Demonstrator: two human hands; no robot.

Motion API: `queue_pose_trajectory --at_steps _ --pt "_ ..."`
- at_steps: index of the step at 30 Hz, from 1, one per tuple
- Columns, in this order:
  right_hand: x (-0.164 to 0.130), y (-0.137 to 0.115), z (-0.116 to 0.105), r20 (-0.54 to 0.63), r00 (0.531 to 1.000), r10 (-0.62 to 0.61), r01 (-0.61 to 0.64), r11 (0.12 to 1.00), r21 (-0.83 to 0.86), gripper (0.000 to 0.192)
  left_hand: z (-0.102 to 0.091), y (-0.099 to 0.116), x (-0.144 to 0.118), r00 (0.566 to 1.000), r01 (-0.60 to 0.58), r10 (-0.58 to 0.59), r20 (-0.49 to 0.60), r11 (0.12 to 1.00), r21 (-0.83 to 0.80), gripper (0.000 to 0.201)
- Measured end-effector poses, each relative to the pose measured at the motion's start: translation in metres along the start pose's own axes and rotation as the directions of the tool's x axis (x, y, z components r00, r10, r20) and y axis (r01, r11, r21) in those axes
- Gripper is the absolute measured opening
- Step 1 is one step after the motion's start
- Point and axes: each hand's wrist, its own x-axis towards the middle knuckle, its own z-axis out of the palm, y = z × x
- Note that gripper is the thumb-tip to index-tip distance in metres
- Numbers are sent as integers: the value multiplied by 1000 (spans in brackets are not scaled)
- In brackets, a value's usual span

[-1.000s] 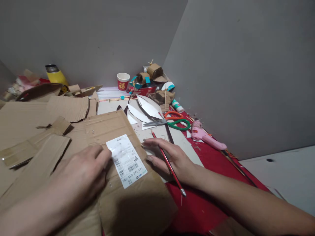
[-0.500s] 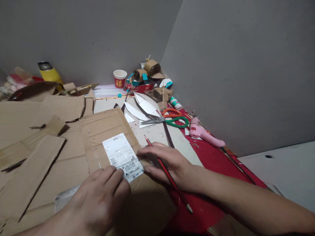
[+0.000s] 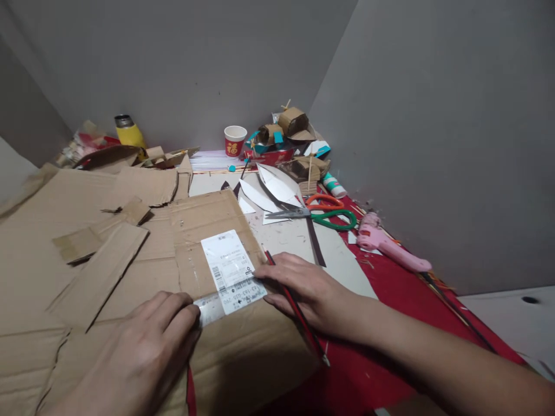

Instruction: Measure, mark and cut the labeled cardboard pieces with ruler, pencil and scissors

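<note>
Cardboard (image 3: pixel 238 335) looks light, stiff: hold its edges

Our left hand (image 3: pixel 150 341) curls fingers together over a clear strip (image 3: pixel 210 310); gripping or pressing, we cannot tell. Our right hand (image 3: pixel 306 294) clamps a pencil (image 3: pixel 300 316) between fingers at the cardboard's right edge. The cardboard, near and central, should crease if squeezed. Farther off lie scissors (image 3: pixel 303 214).

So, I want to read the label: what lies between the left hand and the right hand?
In the head view, a clear strip and the label lie between the left hand and right hand, over cardboard.
</note>
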Motion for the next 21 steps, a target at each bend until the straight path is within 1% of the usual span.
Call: queue_pose_trajectory --at_steps 3,6,10,14,16,19,21 --pt "-2 -2 -1 30 1000 6 -4 999 -52 27 0 2 -3 999 -28 29 -27 999 15 30" --pt "-4 -3 -2 70 998 -2 9 995 -97 24 0 0 -6 998 -37 39 -45 999 37 30" --pt "-6 -2 -4 99 995 -20 31 994 -109 25 4 -7 -14 997 -59 61 -50 998 36 23" --pt "-8 1 -6 136 991 5 9 995 -103 26 6 -11 -17 990 -126 128 -57 992 29 24" --pt "-10 2 -7 138 990 27 -16 997 -81 27 4 -12 -15 979 -178 182 -91 983 47 29" --pt "-14 6 -9 148 987 55 -48 997 -53 34 4 -14 -10 948 -239 259 -183 963 124 37" --pt "-17 9 -11 153 986 63 -57 998 -38 40 10 -17 -10 941 -239 267 -207 959 152 36"
